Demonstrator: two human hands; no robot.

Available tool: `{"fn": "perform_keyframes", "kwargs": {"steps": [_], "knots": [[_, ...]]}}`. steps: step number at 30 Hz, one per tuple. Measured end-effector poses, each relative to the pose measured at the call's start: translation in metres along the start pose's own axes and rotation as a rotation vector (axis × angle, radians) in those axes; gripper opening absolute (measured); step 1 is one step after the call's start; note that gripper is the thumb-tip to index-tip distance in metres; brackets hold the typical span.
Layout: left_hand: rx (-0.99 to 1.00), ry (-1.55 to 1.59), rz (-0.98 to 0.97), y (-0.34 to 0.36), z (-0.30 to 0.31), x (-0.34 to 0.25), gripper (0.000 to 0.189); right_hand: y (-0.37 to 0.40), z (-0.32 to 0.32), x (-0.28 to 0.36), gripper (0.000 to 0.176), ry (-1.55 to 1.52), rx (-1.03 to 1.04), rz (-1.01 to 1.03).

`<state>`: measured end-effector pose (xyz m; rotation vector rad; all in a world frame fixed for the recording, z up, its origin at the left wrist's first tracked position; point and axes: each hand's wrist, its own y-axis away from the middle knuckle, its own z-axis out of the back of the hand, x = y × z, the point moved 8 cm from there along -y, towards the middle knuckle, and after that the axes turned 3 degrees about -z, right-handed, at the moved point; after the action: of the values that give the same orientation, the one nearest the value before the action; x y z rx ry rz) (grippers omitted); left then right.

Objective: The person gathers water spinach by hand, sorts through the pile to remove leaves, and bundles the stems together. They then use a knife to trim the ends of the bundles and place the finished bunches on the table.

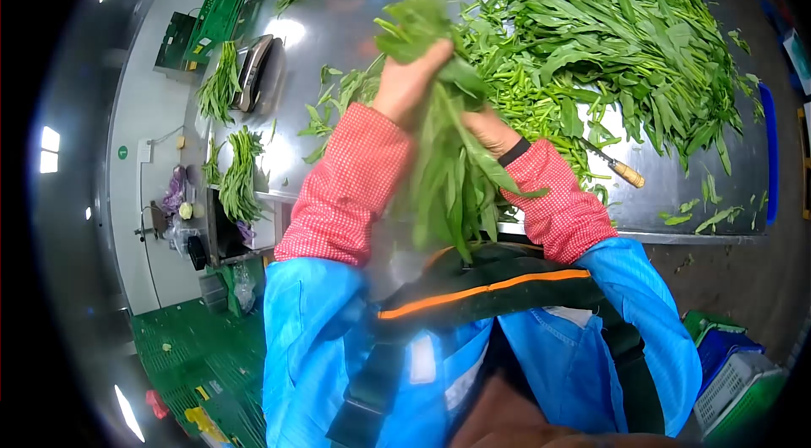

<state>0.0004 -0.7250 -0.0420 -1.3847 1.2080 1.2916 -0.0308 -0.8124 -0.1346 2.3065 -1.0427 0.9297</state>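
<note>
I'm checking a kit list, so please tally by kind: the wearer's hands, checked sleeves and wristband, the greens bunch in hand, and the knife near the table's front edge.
Hands: 2 (left hand, right hand)
Checked sleeves: 2 (left sleeve, right sleeve)
Black wristband: 1
Held greens bunch: 1
Knife: 1
Total: 7

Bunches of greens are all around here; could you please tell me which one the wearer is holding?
The hanging bunch, between left hand and right hand; the other bunches near the scale are untouched.

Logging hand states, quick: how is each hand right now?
Left hand: closed around a bunch of leafy greens.
Right hand: at the same bunch, fingers mostly hidden by leaves; can't tell whether closed.
</note>
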Motion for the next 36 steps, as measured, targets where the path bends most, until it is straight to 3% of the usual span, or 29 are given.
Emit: {"fn": "perform_keyframes", "kwargs": {"steps": [1,4,8,10,14,16,19,20,21,22,23,25,26,28,29,31,33,34,35,36], "knots": [[0.070,0.026,-0.051,0.010,-0.005,-0.004,0.068,-0.004,0.013,-0.010,0.045,-0.038,0.004,0.007],[0.246,-0.278,0.186,0.039,0.025,0.049,0.093,-0.010,0.041,-0.026,0.035,-0.131,-0.013,0.029],[0.294,-0.174,0.153,0.079,0.002,0.066,0.116,-0.006,0.042,-0.031,0.046,-0.203,-0.098,0.035],[0.253,-0.447,-0.078,0.076,0.001,0.081,0.118,-0.001,0.026,-0.023,0.046,-0.202,-0.031,-0.045],[0.108,-0.541,-0.149,0.070,0.013,0.102,0.104,-0.003,0.021,-0.022,0.051,-0.155,0.133,-0.103],[0.226,-0.943,-0.335,0.058,0.018,0.092,0.098,-0.008,0.018,-0.014,0.056,0.121,0.181,-0.112],[0.048,-0.605,-0.210,0.056,0.050,0.038,0.087,-0.012,0.048,-0.009,0.061,0.667,0.165,-0.014],[-0.009,-1.036,-0.575,0.056,0.067,0.009,0.069,-0.004,0.063,-0.005,0.061,0.816,0.147,0.058],[0.004,-1.210,-0.485,0.050,0.077,0.000,0.071,-0.001,0.081,-0.017,0.059,0.893,0.184,0.119],[0.031,-1.387,-0.398,0.044,0.087,-0.008,0.074,0.007,0.062,-0.003,0.052,1.125,0.249,-0.020],[0.142,-1.573,-0.363,0.042,0.091,-0.003,0.076,0.012,0.071,-0.015,0.046,1.010,0.187,0.088],[0.195,-1.635,-0.196,0.037,0.110,0.019,0.072,0.014,0.075,-0.038,0.044,0.834,0.275,-0.302],[0.224,-1.666,-0.133,0.027,0.115,0.028,0.071,0.014,0.084,-0.019,0.042,0.905,0.156,-0.236],[0.169,-1.524,-0.262,0.040,0.105,0.013,0.069,0.022,0.100,0.027,0.040,0.887,-0.060,-0.085],[0.140,-1.448,-0.320,0.052,0.101,0.007,0.068,0.018,0.116,0.038,0.046,0.780,-0.193,-0.099],[0.095,-1.423,-0.369,0.059,0.092,0.011,0.069,0.008,0.108,0.069,0.052,0.830,-0.406,0.067],[0.019,-1.456,-0.403,0.062,0.091,0.017,0.071,-0.010,0.087,0.041,0.054,0.702,-0.259,0.003],[0.008,-1.456,-0.368,0.062,0.095,0.021,0.074,-0.008,0.060,0.031,0.045,0.734,-0.163,-0.122],[-0.020,-1.414,-0.371,0.064,0.098,0.019,0.075,-0.011,0.055,0.021,0.038,0.895,-0.079,0.117],[-0.051,-1.370,-0.374,0.067,0.102,0.016,0.076,-0.005,0.058,0.027,0.031,0.879,-0.104,0.211]]}}
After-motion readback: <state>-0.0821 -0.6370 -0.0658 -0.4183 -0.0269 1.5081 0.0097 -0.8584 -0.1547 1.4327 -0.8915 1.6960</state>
